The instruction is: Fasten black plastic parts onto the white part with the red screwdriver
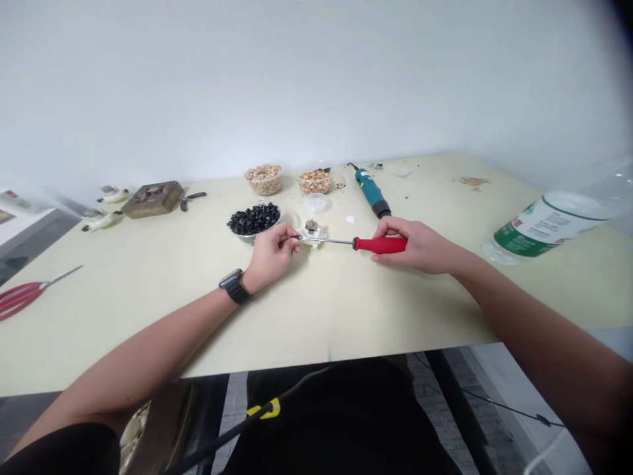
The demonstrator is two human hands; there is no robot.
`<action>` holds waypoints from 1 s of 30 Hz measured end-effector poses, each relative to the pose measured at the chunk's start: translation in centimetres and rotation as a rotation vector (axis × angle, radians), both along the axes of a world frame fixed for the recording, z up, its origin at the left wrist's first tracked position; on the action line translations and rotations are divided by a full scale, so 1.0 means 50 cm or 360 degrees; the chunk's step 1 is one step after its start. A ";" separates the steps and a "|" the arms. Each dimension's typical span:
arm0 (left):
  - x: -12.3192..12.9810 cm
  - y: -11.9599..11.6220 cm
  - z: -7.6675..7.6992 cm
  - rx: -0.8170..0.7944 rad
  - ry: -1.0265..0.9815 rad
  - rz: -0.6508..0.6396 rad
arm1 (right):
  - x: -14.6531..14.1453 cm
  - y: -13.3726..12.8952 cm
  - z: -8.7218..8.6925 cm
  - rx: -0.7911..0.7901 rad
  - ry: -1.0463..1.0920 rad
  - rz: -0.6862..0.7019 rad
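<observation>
My right hand [413,245] is wrapped round the red handle of a screwdriver [380,245], its metal shaft pointing left. At the shaft's tip, my left hand [275,249] is closed in a pinch; what lies between the fingertips is small and dark, too small to name. Just behind the shaft sits a white plastic part [316,232] with a metal piece on top, partly covered by the shaft. Beside my left hand stands a clear bowl of black knobby pieces [254,220]. A teal power screwdriver [370,191] lies beyond my right hand.
Tubs of pale pieces [264,179] and golden pieces [315,181] stand near the wall, with a small clear lid [316,202] in front. Leftward are a brown block [153,199], white parts [101,220] and red scissors [22,297]. A large bottle [548,224] stands tilted at right.
</observation>
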State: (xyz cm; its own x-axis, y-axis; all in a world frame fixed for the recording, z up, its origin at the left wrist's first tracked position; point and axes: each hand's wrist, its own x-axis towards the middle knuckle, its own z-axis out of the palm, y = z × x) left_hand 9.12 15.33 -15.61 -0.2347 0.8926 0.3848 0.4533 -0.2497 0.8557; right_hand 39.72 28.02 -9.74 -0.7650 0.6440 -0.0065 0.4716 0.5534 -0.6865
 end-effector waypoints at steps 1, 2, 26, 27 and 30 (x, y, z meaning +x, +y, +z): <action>0.000 0.000 0.001 0.0001 -0.0004 0.0003 | 0.000 0.002 -0.002 0.0030 0.0019 -0.0012; 0.000 0.000 0.001 0.0003 -0.0008 0.0004 | 0.001 0.004 -0.004 0.0062 0.0028 -0.0017; -0.001 -0.002 0.007 -0.0024 -0.0075 0.0019 | 0.005 0.014 -0.012 0.0200 0.0085 -0.0015; 0.000 -0.002 0.008 -0.0024 -0.0075 0.0011 | 0.004 0.013 -0.012 0.0199 0.0063 -0.0030; 0.003 -0.003 0.010 -0.0023 -0.0081 -0.0013 | 0.001 0.008 -0.008 0.0158 -0.0011 -0.0066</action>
State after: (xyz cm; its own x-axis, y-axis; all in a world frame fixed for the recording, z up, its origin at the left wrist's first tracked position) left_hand 9.28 15.17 -15.11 -0.2460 0.9001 0.3596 0.4071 -0.2407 0.8811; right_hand 39.77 28.40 -10.13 -0.7377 0.6730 0.0537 0.5002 0.5982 -0.6260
